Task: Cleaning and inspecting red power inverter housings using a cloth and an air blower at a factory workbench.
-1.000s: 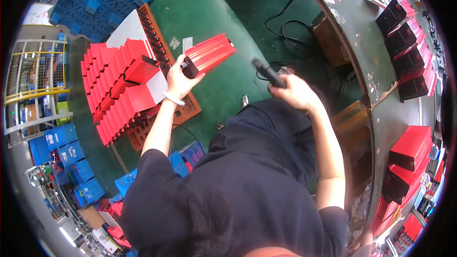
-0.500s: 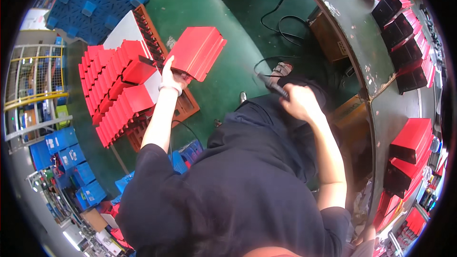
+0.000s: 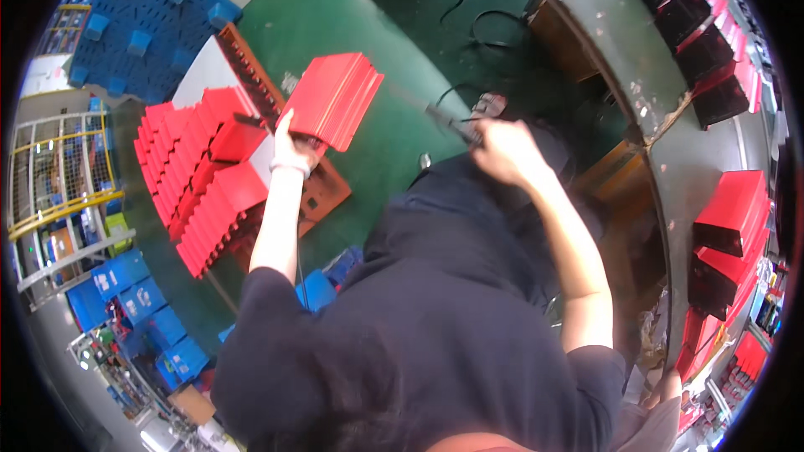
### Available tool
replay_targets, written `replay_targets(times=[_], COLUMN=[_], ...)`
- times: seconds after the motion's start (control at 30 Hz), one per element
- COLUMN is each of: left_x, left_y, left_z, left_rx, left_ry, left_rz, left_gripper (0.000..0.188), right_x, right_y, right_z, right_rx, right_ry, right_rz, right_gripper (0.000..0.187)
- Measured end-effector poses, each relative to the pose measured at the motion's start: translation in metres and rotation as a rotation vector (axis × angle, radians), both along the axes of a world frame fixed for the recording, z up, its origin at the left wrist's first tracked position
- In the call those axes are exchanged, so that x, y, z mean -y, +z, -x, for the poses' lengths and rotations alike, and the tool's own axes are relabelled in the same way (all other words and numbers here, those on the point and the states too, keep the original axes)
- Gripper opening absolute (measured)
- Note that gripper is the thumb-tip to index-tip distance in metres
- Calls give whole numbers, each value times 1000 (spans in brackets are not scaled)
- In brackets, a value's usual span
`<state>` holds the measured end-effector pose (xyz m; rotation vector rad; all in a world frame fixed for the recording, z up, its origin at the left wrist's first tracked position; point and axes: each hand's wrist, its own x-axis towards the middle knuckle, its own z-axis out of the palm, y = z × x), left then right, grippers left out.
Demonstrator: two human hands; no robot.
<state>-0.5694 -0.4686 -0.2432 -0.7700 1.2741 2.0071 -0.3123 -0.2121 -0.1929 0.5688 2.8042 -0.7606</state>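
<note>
A red, ribbed, box-shaped housing [image 3: 333, 99] is held up in my left hand [image 3: 293, 152], whose fingers grip its lower near end. My right hand [image 3: 507, 152] is closed round a dark, slim handheld tool [image 3: 453, 124]. Blur hides the tool's exact kind, but a thin shaft seems to point from it toward the housing, apart from it. Beyond my left hand, many similar red housings [image 3: 201, 142] stand in packed rows on a white sheet over a brown slotted pallet [image 3: 322, 201].
At right a worn green table [image 3: 620, 59] with a curved edge carries more red housings [image 3: 729, 209]. Black cable [image 3: 486, 29] loops across the green floor [image 3: 352, 17]. A blue plastic pallet [image 3: 142, 25] stands far left, blue bins [image 3: 121, 276] lower left. Another person's hand [image 3: 667, 389] shows lower right.
The tool in my right hand has moved left, closer to the red housing. My left hand still holds the housing, slightly shifted left in view.
</note>
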Motion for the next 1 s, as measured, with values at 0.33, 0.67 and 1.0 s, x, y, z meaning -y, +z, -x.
replay_targets(times=[0.33,0.67,1.0], left_x=[17,-56,-69], left_y=[-2,63,86], left_z=[1,-36,-42], left_rx=[-4,15,28], left_ry=[-153,-231,-237], left_rz=[-95,-361,-443], left_gripper=[54,48,51], right_x=[-70,-286,-231], right_y=[127,108,88], right_z=[-4,104,92], right_rx=[-517,-677,-842], right_ry=[-180,-796,-448], right_rz=[754,351,267], right_gripper=[22,38,38])
